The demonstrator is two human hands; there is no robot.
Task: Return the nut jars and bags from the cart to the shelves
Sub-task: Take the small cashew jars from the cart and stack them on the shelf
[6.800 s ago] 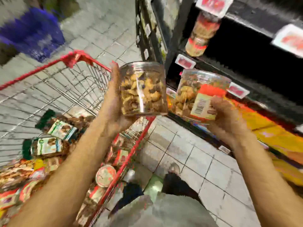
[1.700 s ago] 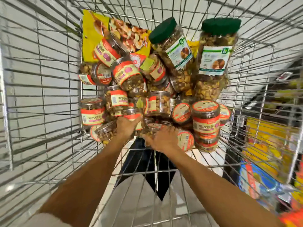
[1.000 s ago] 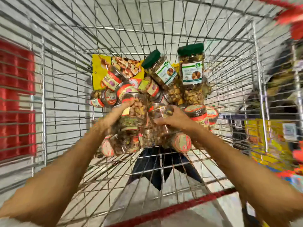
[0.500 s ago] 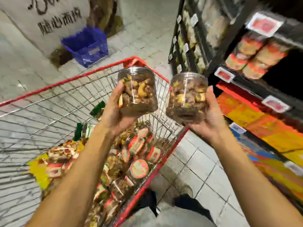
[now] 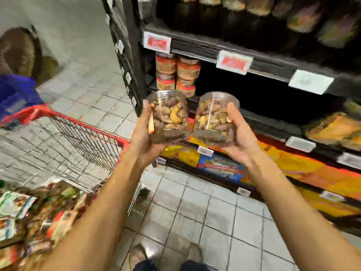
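Scene: a person stands in a shop aisle, both bare arms stretched forward, a clear nut jar in each hand, in front of dark shelves (image 5: 197,48) that run from 12 to 4 o'clock.
Left hand (image 5: 143,138): curled round the left jar (image 5: 169,116); the palm cups the base, the thumb (image 5: 145,109) lies up the jar's 9 o'clock side, and the other fingers are hidden behind it.
Right hand (image 5: 241,138): curled round the right jar (image 5: 214,118); the palm sits under the base, the thumb (image 5: 232,112) presses the 3 o'clock side, and the remaining fingers are out of sight behind the plastic.
Jars: held in the air just above frame centre, side by side and level, both packed with mixed nuts; whether their walls touch cannot be told.
Shelf stock: red-banded jars (image 5: 176,74) stand stacked two high at 12 o'clock, directly beyond the held pair, under a red price tag (image 5: 157,42); a second tag (image 5: 234,62) hangs at 1 o'clock.
Lower shelves: yellow, orange and blue packets (image 5: 218,165) fill the rows from 3 to 5 o'clock, blurred.
Cart (image 5: 78,124): red-rimmed wire basket at 9 o'clock, just beside the left forearm.
Cart load: a blurred heap of jars and bags (image 5: 29,214) at 8 o'clock.
Floor (image 5: 195,214): pale grey tiles; the person's shoes (image 5: 137,255) show at 6 o'clock.
Background: a blue basket (image 5: 16,92) at 10 o'clock, blurred.
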